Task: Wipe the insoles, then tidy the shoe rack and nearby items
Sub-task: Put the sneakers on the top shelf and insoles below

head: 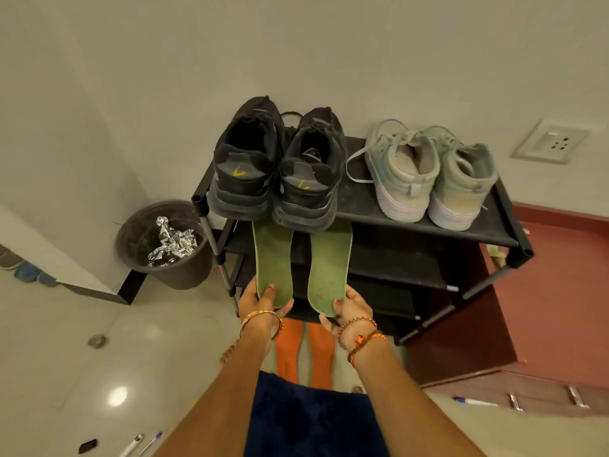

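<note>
Two green insoles are held up in front of the black shoe rack (pixel 379 209), just below its top shelf. My left hand (pixel 260 300) grips the heel end of the left insole (pixel 272 258). My right hand (pixel 349 308) pinches the heel end of the right insole (pixel 329 265). The upper ends of both insoles sit under a pair of black sneakers (pixel 276 166) that stand on the top shelf with their heels towards me. A pair of pale grey-green sneakers (pixel 428 173) stands at the right of the same shelf.
A dark bin (pixel 164 245) with crumpled foil stands on the floor left of the rack. A reddish-brown cabinet (pixel 527 324) stands to the right. Pens (pixel 141 443) and a small black object (pixel 87 446) lie on the tiled floor; another pen (pixel 474 401) lies near the cabinet.
</note>
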